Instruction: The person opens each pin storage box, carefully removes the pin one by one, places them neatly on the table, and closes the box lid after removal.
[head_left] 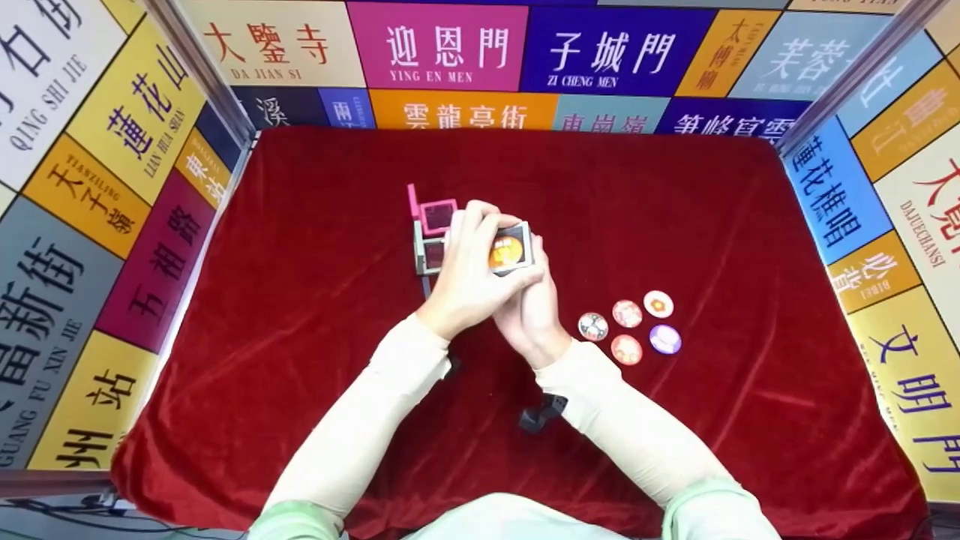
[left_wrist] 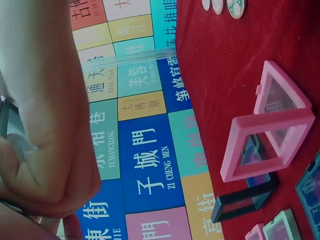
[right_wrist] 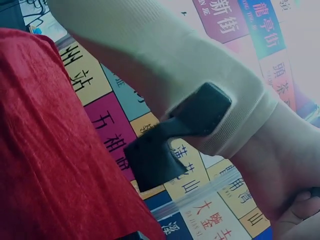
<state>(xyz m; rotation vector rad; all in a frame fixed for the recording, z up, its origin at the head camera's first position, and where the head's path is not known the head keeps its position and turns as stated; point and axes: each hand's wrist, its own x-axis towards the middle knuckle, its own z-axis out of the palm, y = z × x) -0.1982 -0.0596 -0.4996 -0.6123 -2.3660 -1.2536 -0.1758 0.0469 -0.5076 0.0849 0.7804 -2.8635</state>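
Observation:
Both hands hold a small grey-edged display case (head_left: 528, 241) above the cloth. An orange round badge (head_left: 507, 251) shows in its window. My left hand (head_left: 471, 266) curls over the case from the left, fingers along its far edge and thumb across the near edge. From below and the right, my right hand (head_left: 529, 319) grips it, partly hidden behind the left hand. In the left wrist view, the left hand (left_wrist: 50, 165) covers most of the case. The right wrist view shows only part of the hands at its edge, with the case mostly hidden.
Left of the hands stand an open pink display case (head_left: 439, 216) and a grey-green one (head_left: 418, 259). The left wrist view also shows a black case (left_wrist: 245, 200). Several round badges (head_left: 627, 313) lie right of the hands on the red cloth (head_left: 712, 225). Sign-covered panels enclose the table.

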